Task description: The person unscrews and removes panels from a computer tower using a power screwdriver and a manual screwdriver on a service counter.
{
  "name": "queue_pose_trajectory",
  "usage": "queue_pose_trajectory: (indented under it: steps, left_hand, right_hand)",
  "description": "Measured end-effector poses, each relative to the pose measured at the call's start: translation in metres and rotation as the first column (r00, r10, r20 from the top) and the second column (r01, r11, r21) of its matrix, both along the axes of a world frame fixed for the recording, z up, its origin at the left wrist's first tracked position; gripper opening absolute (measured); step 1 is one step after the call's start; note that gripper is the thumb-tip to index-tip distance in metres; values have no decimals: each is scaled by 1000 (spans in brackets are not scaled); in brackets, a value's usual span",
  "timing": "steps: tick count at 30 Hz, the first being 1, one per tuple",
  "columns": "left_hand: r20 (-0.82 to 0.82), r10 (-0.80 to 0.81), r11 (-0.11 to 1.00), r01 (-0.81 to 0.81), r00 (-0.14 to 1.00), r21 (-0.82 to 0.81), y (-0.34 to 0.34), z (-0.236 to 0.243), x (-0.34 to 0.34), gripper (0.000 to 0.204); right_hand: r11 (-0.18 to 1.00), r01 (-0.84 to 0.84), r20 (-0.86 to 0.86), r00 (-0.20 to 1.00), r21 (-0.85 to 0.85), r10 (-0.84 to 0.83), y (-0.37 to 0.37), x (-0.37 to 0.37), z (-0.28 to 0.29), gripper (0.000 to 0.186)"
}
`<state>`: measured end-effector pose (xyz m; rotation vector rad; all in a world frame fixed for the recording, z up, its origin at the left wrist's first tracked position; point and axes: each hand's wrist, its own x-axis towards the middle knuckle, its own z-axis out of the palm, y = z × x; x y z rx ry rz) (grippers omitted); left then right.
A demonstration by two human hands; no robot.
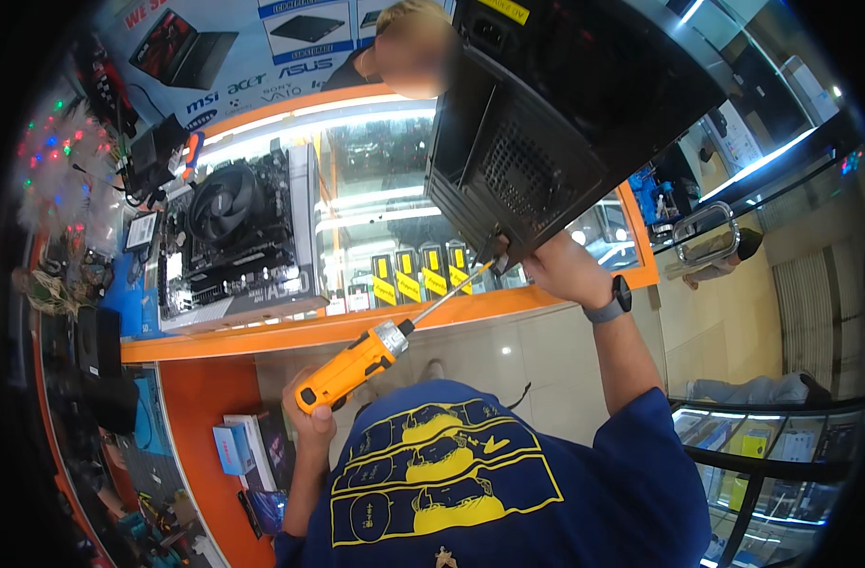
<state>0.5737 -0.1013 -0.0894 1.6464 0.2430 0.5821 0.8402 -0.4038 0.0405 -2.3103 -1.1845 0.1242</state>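
My left hand (311,414) is closed round the rear end of a yellow-and-black electric screwdriver (355,365). Its long thin bit slants up to the right and reaches the lower corner of a black computer case (532,151). The case stands tilted on the glass counter, with a perforated panel facing me. At that same corner, next to the bit's tip, my right hand (567,270) grips the case edge; its fingertips are partly hidden. Any screw at the tip is too small to make out.
A motherboard with a black round cooler fan (226,204) lies on a box at the counter's left. Yellow-labelled packages (409,276) sit behind the counter glass. An orange edge (356,333) runs along the counter front. A person (413,52) is beyond the counter.
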Motion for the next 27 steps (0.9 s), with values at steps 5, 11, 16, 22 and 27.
queue_pose_trajectory:
  steps: [5, 11, 16, 22, 27]
  left_hand:
    - [11, 7, 1000, -7, 1000, 4, 0, 3, 1, 84]
    - [10, -4, 1000, 4, 1000, 15, 2, 2, 1, 85]
    - [9, 7, 1000, -7, 1000, 25, 4, 0, 2, 84]
    - [-3, -21, 999, 21, 1000, -35, 3, 0, -2, 83]
    - [10, -17, 997, 18, 1000, -72, -2, 3, 2, 82]
  right_hand:
    - [994, 64, -37, 997, -85, -67, 1, -6, 5, 33]
    - [997, 64, -23, 998, -48, -65, 0, -5, 3, 31]
    - [997, 68, 10, 998, -30, -68, -3, -3, 1, 26]
    - [997, 68, 48, 997, -26, -67, -11, -1, 7, 18]
    - [1000, 21, 115, 993, 13, -22, -7, 4, 9, 16]
